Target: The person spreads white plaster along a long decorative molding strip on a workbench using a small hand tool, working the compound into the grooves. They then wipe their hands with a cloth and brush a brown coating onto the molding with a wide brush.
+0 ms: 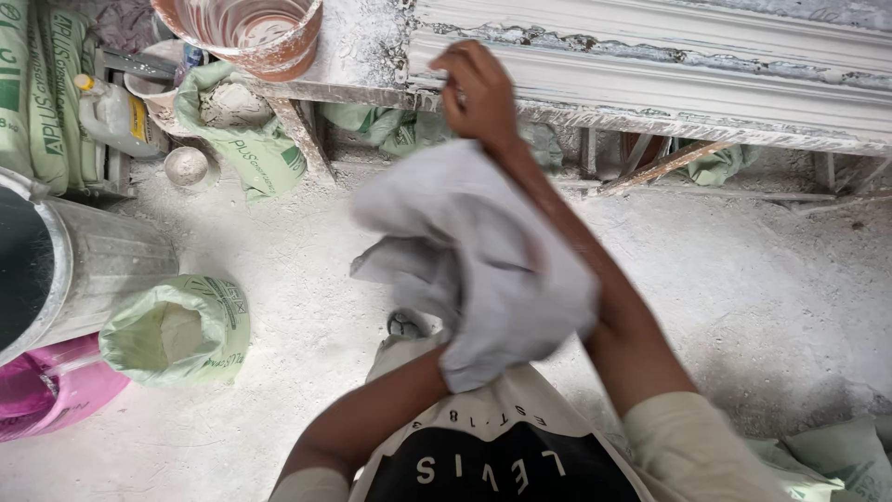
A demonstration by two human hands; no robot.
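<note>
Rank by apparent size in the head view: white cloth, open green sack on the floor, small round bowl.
1. White cloth, though nearness to the camera inflates it.
2. Open green sack.
3. Small round bowl.

We see an open green sack of white powder (177, 330) lying on the dusty floor (762, 279), just beside a metal drum (93, 265). Another open green sack (237, 121) leans below the plaster-caked table (650, 70), where an orange bucket (246, 33) stands.

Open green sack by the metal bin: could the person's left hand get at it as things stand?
Probably not at once: the left hand is buried in the grey cloth, and the green sack sits well off to the side.
</note>
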